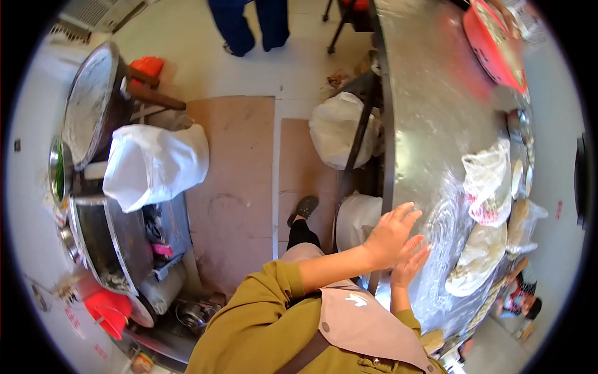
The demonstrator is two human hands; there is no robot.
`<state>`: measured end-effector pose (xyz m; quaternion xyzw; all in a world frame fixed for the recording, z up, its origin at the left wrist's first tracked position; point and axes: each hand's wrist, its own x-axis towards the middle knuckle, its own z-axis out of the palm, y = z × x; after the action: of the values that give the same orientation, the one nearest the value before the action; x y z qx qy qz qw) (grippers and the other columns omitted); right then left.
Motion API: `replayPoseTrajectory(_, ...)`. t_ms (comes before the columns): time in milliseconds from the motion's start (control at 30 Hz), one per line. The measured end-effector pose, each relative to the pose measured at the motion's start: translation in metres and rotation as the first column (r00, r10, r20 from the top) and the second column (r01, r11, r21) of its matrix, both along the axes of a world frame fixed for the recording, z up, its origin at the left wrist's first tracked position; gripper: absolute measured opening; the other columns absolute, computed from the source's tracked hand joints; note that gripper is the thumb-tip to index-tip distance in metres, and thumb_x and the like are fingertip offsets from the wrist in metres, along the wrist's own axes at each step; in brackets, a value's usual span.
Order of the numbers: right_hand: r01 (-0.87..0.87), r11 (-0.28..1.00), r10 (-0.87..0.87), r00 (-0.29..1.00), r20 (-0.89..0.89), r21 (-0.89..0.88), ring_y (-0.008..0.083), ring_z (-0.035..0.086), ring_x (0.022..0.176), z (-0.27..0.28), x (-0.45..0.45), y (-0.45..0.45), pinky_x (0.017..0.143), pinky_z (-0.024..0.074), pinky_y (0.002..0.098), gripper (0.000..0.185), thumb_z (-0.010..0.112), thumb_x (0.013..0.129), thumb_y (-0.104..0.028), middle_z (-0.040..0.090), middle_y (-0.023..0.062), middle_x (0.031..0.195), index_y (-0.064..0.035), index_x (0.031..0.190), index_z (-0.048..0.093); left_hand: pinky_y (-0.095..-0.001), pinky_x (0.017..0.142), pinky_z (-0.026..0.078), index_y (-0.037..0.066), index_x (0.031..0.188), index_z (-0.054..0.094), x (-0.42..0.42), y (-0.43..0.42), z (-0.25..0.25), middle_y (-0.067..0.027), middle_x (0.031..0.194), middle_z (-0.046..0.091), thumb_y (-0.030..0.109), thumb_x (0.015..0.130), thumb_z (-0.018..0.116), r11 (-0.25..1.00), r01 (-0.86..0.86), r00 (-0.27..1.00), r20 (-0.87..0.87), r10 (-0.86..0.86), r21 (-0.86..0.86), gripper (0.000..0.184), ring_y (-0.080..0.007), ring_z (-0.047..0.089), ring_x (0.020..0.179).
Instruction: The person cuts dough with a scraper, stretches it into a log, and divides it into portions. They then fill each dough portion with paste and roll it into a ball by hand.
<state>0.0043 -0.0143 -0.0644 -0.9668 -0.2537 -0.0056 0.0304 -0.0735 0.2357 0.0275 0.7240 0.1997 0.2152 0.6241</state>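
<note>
My left hand (391,238) is held over the near edge of the metal table (423,118), its fingers stretched out and apart. Just below and beside it, my right hand (410,264) also has its fingers extended. Nothing shows in either hand, and I cannot tell whether the two touch each other. Whitish, wet-looking streaks mark the tabletop in front of my fingers. Farther across lie a pale, lumpy, dough-like mass (478,258) and a white plastic bag (488,177) with pink print. A clear bag (523,225) with something tan inside sits behind them.
A red basin (489,47) stands at the table's far end, beside another person's hand. White sacks (156,165) stand on the floor. On the left are a large tilted pot (93,106) and a red bucket (109,311). Someone in dark trousers (249,25) stands ahead.
</note>
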Motion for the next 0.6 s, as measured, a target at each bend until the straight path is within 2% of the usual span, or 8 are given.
replayPoseTrajectory(100,0.47,0.883,-0.467,0.881,-0.075,0.016,0.0456,0.021,0.142,-0.006,-0.014,-0.071,0.116,0.0168,0.0513,0.072,0.031,0.101,-0.046,0.023,0.0295,0.153,0.0092,0.147,0.022,-0.0487,0.1,0.04,0.001,0.129,0.049,0.006,-0.002,0.003,-0.026,0.133,0.046,0.024,0.088,0.065,0.997,0.023,1.0,0.001,-0.023,0.072,0.05,-0.0446,0.049,0.117)
replayPoseTrajectory(167,0.763,0.642,-0.766,0.643,-0.021,-0.076,0.0441,0.024,0.141,-0.005,-0.016,-0.114,0.115,0.0211,0.0509,0.074,0.03,0.101,-0.048,0.025,0.0276,0.153,0.0092,0.146,0.024,-0.0481,0.099,0.041,0.001,0.128,0.049,0.009,-0.009,0.001,-0.0263,0.131,0.048,0.022,0.087,0.066,0.992,0.053,0.999,-0.018,-0.051,0.115,0.049,-0.0446,0.049,0.116)
replayPoseTrajectory(233,0.927,0.365,-0.927,0.37,0.056,-0.088,0.0421,0.041,0.13,-0.013,-0.001,-0.12,0.106,0.0344,0.0529,0.068,0.037,0.097,-0.048,0.042,0.0261,0.143,0.0067,0.137,0.042,-0.0477,0.1,0.041,0.0,0.128,0.049,0.015,-0.012,-0.006,-0.0265,0.131,0.048,0.021,0.087,0.067,0.977,0.096,0.995,-0.055,-0.087,0.189,0.049,-0.0444,0.049,0.117)
replayPoseTrajectory(267,0.935,0.355,-0.931,0.354,0.093,-0.009,0.0418,0.046,0.123,-0.015,0.007,-0.106,0.1,0.0394,0.0537,0.065,0.039,0.096,-0.05,0.048,0.0248,0.137,0.0044,0.132,0.048,-0.0476,0.1,0.041,-0.001,0.128,0.048,0.018,-0.014,-0.01,-0.0267,0.131,0.047,0.02,0.088,0.066,0.963,0.129,0.991,-0.078,-0.113,0.238,0.049,-0.0442,0.048,0.118)
replayPoseTrajectory(333,0.738,0.62,-0.756,0.653,0.049,-0.266,0.0409,0.04,0.132,0.001,0.025,-0.046,0.11,0.0304,0.0517,0.064,0.039,0.097,-0.045,0.041,0.0262,0.144,0.0062,0.134,0.046,-0.0467,0.102,0.039,-0.002,0.129,0.047,0.024,-0.022,-0.019,-0.0276,0.133,0.046,0.02,0.089,0.065,0.954,0.168,0.982,-0.12,-0.142,0.248,0.049,-0.0437,0.046,0.122)
replayPoseTrajectory(400,0.597,0.802,-0.596,0.8,-0.069,-0.007,0.0412,0.021,0.143,0.019,0.028,0.035,0.117,0.0137,0.051,0.068,0.043,0.096,-0.043,0.03,0.0277,0.151,0.0051,0.144,0.034,-0.0507,0.104,0.035,-0.003,0.131,0.046,0.034,-0.031,-0.026,-0.0295,0.135,0.044,0.022,0.088,0.066,0.933,0.159,0.982,-0.147,-0.117,0.322,0.054,-0.0462,0.044,0.123)
replayPoseTrajectory(433,0.42,0.906,-0.418,0.907,-0.046,0.053,0.0409,0.02,0.144,0.02,0.033,0.055,0.117,0.0152,0.0518,0.069,0.048,0.094,-0.042,0.029,0.0274,0.151,0.0019,0.145,0.033,-0.053,0.108,0.029,-0.003,0.134,0.043,0.039,-0.036,-0.029,-0.0299,0.138,0.041,0.023,0.089,0.065,0.925,0.174,0.978,-0.166,-0.123,0.338,0.057,-0.0466,0.039,0.128)
replayPoseTrajectory(600,0.02,0.977,0.024,0.979,-0.2,0.212,0.0352,0.025,0.144,0.039,0.048,0.028,0.118,0.013,0.0515,0.073,0.048,0.092,-0.052,0.032,0.0207,0.153,-0.0046,0.146,0.036,-0.0577,0.114,0.015,-0.003,0.146,0.028,0.057,-0.058,-0.042,-0.0305,0.152,0.023,0.036,0.091,0.061,0.725,0.416,0.878,-0.449,-0.164,0.549,0.075,-0.0462,0.021,0.142)
